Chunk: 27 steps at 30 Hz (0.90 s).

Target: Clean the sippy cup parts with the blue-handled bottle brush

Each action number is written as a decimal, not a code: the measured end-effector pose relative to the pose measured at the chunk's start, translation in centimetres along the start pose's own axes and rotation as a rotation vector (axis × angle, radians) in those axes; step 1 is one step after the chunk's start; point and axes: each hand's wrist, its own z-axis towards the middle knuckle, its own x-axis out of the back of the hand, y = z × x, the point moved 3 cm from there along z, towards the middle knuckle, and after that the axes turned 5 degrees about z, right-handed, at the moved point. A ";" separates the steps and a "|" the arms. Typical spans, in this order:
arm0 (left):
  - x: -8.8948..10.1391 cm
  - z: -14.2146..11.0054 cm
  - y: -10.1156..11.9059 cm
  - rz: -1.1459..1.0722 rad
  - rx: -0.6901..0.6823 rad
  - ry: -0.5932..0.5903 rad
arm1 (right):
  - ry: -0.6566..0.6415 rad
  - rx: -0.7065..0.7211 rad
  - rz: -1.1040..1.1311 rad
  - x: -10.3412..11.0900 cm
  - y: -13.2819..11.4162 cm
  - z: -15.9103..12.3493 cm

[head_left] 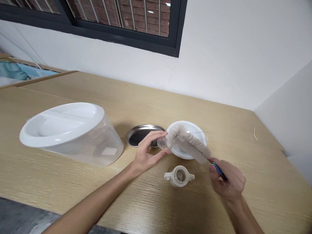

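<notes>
My left hand (pixel 147 152) pinches a small clear nipple-like piece (pixel 162 142) between thumb and fingertips. My right hand (pixel 227 182) is closed round the blue handle (pixel 219 169) of a bottle brush. The brush's pale bristles (pixel 188 143) point up and left, and their tip meets the clear piece. Both are held just above a white plate (pixel 192 128). A cream collar with two handles (pixel 179 176) lies on the wooden table (pixel 73 191) between my hands.
A large clear tub with a white lid (pixel 70 131) lies tilted at the left. A round metal lid (pixel 141 134) rests flat beside the plate. White walls close the back and right; a dark-framed window sits above.
</notes>
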 end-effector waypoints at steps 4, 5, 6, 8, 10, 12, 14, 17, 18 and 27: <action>0.0 -0.1 -0.2 0.028 0.013 0.004 | -0.019 -0.019 0.005 0.0 0.0 0.0; 0.0 -0.1 -0.2 0.031 0.014 0.006 | -0.023 -0.020 0.007 0.0 0.0 0.0; 0.0 -0.2 -0.2 0.030 0.015 0.007 | -0.027 -0.020 0.010 -0.1 -0.1 0.1; 0.0 -0.2 -0.3 0.028 0.019 0.007 | -0.028 -0.017 0.015 -0.1 -0.1 0.1; 0.0 -0.2 -0.3 0.026 0.025 0.003 | -0.026 -0.012 0.024 0.0 -0.1 0.1; 0.0 -0.3 -0.3 0.029 0.035 0.002 | -0.025 -0.005 0.031 0.0 -0.1 0.1; 0.0 -0.3 -0.3 0.034 0.050 0.002 | -0.027 0.000 0.031 0.0 0.0 0.1; 0.0 -0.2 -0.4 0.034 0.066 0.000 | 0.001 0.030 0.038 0.0 0.0 0.0; 0.0 -0.2 -0.4 0.034 0.065 0.000 | 0.008 0.040 0.044 0.0 -0.1 0.0; 0.0 -0.1 -0.4 0.042 0.054 0.007 | -0.040 0.020 0.068 -0.2 -0.1 0.2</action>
